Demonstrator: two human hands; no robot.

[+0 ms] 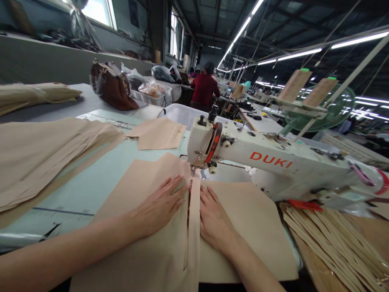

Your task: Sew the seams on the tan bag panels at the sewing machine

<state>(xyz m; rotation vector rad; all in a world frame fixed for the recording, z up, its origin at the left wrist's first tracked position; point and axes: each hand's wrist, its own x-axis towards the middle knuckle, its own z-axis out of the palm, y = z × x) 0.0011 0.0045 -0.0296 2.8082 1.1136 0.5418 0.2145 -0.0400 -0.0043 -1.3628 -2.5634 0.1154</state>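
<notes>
A beige fabric panel (243,219) lies flat on the pale green table (91,186) under the needle of a white DUKI sewing machine (273,162). A narrow beige strip (194,219) runs down its middle from the needle toward me. My left hand (161,207) lies flat on the fabric just left of the strip, fingers stretched toward the needle. To the right of the strip my right hand (214,217) presses flat on the panel, its fingers straight along the strip's edge. Neither hand grips anything.
A stack of beige cut pieces (45,158) lies at left, one loose piece (158,134) beyond the needle. Beige strips (334,243) are piled at right. A brown bag (112,87), bins and a person in red (205,89) are farther back. A green fan (331,109) stands right.
</notes>
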